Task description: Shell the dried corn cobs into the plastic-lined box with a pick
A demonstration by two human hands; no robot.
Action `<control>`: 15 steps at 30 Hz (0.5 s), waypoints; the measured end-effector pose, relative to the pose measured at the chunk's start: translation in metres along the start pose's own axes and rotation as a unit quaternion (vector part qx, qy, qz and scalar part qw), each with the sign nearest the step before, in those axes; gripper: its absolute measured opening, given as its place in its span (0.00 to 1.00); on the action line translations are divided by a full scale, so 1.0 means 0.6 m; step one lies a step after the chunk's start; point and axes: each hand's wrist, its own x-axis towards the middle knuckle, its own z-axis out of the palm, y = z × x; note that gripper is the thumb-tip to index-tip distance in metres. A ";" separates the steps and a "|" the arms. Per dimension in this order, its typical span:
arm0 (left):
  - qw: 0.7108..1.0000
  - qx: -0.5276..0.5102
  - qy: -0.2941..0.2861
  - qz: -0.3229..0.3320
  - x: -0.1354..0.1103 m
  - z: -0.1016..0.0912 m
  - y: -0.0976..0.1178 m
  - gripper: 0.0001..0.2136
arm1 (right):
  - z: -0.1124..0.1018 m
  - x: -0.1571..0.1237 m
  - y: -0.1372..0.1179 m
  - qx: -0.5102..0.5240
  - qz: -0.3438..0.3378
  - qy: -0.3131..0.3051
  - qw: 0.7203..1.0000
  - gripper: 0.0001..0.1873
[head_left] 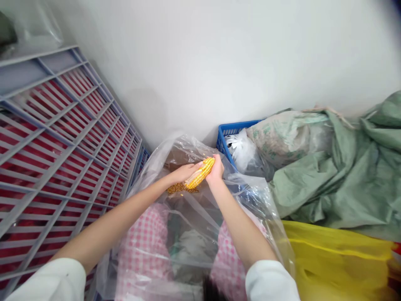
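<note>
Both my hands hold a yellow corn cob (202,171) over a large clear plastic bag (194,217). My left hand (184,172) wraps round the cob's lower, partly stripped end, with its fingers closed. My right hand (216,169) grips the upper end, where kernels still cover the cob. Loose yellow kernels (180,189) lie in a small heap inside the bag, just below my left hand. The bag spreads over my lap, which is covered in pink checked cloth (144,246).
Stacked grey slatted crates (62,142) with red contents stand at the left. A blue plastic basket (230,131) holding a white bag sits behind the clear bag. Green woven sacks (328,167) pile up at the right, a yellow bag (338,263) below them. A white wall stands behind.
</note>
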 end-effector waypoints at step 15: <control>0.990 -0.088 0.048 0.095 -0.003 0.007 0.002 0.35 | 0.000 -0.004 -0.014 -0.008 0.031 -0.012 0.999 0.05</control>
